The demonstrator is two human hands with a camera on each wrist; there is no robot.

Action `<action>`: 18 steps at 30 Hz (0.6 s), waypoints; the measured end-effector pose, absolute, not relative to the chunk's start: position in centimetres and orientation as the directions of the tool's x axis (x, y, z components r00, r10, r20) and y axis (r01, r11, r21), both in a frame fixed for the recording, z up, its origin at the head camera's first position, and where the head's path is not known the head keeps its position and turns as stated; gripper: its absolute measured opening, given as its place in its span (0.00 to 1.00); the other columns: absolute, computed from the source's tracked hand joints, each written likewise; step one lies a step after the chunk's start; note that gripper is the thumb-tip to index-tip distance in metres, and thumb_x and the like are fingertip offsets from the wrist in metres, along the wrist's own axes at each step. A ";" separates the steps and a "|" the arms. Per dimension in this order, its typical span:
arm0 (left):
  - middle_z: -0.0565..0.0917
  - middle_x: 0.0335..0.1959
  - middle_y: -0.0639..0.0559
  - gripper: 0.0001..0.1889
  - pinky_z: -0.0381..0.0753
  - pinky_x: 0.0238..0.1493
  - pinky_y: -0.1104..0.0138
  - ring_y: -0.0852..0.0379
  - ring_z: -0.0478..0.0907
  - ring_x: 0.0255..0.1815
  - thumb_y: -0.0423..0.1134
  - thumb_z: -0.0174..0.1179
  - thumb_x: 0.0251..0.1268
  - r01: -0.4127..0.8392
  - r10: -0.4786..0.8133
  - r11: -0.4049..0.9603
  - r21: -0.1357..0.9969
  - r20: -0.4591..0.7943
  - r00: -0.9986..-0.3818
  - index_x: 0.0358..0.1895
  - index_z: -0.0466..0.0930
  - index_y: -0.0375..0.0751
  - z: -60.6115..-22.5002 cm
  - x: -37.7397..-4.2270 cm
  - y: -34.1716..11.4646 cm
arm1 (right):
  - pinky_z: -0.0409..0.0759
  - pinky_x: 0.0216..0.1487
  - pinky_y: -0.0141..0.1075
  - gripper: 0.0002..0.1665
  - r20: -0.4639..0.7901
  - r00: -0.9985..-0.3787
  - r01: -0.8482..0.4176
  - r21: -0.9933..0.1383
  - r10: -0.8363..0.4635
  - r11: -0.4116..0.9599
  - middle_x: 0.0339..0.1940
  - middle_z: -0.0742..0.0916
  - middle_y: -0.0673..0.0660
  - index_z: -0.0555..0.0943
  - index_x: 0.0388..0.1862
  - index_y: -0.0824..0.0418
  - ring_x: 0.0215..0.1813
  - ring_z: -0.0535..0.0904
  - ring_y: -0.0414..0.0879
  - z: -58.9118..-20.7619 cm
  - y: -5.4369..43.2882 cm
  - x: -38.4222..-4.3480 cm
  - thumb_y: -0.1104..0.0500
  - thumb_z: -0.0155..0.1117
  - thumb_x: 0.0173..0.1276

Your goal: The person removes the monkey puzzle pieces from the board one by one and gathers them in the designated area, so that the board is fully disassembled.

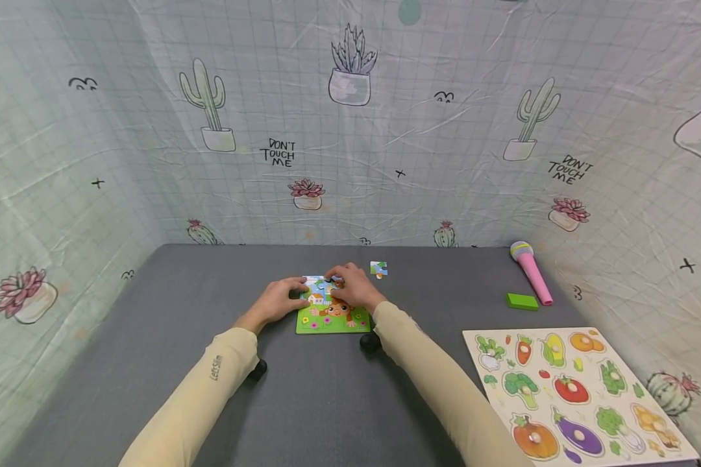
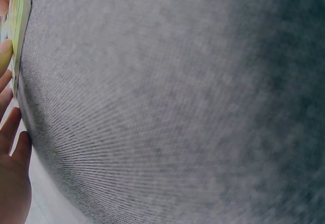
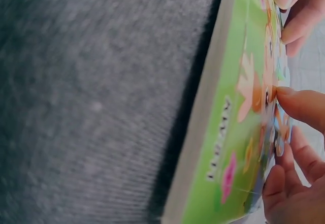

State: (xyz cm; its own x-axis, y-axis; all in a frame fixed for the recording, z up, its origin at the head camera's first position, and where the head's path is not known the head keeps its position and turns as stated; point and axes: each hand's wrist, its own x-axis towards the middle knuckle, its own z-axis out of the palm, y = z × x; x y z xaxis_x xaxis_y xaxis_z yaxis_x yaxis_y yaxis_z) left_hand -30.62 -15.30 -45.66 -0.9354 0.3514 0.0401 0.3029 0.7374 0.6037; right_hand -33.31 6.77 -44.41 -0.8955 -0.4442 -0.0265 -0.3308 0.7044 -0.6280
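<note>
The puzzle (image 1: 327, 328) is laid near the middle of the tabletop's (image 1: 181, 311) back edge. Its left side is touched by the left hand (image 1: 277, 300), fingers loosely spread. A small piece (image 3: 280, 127) is pinched by the right hand (image 1: 353, 286).

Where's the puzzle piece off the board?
In the head view, the piece lies right of the right hand, beyond the far right corner of the board.

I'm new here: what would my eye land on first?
Probably the bright green cartoon puzzle in the middle of the grey table, with the left fingers at its left edge and the right fingers on its far half. Next, the large vegetable board at the near right, with a pink microphone and green block lying beyond it.
</note>
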 end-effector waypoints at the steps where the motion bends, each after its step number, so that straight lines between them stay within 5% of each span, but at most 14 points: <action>1: 0.72 0.68 0.41 0.20 0.63 0.70 0.47 0.39 0.64 0.71 0.41 0.66 0.65 0.302 0.352 0.738 0.604 0.037 -0.935 0.57 0.81 0.34 -45.7 -30.6 -15.3 | 0.73 0.58 0.49 0.19 -0.021 -0.894 -0.334 -0.635 -0.447 0.697 0.58 0.73 0.61 0.79 0.59 0.56 0.59 0.69 0.56 -44.5 6.9 -33.3 0.60 0.64 0.71; 18: 0.70 0.70 0.42 0.21 0.62 0.71 0.47 0.40 0.62 0.72 0.41 0.65 0.65 0.271 0.337 0.740 0.615 0.009 -0.941 0.59 0.80 0.35 -45.5 -30.5 -15.2 | 0.78 0.54 0.45 0.18 0.022 -0.898 -0.354 -0.627 -0.438 0.694 0.53 0.78 0.59 0.83 0.57 0.58 0.53 0.75 0.53 -45.0 7.3 -34.3 0.65 0.66 0.68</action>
